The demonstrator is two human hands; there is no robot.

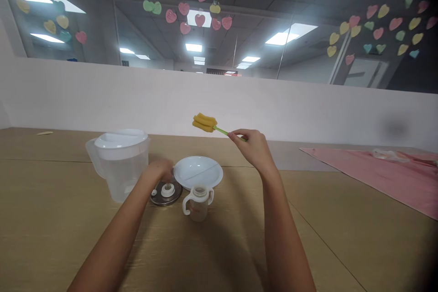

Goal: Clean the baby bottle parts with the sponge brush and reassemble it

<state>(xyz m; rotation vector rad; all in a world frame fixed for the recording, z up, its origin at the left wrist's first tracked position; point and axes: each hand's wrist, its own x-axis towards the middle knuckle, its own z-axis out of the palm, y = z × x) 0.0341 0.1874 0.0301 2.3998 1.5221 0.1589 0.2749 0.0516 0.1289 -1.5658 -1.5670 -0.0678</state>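
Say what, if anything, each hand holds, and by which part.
The right hand holds the yellow sponge brush by its green handle; the left hand is too blurred to tell.

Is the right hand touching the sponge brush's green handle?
Touching. The head view shows the right hand pinching the green handle, a little back from the yellow sponge.

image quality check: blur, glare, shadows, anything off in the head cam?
Head view: left hand motion-blurred, right hand and yellow sponge brush sharper; ceiling light panels blown out in the window; soft shadows on the tabletop between the forearms; right-hand corners darkened; blurry grey smudge against the white wall, cause unclear.
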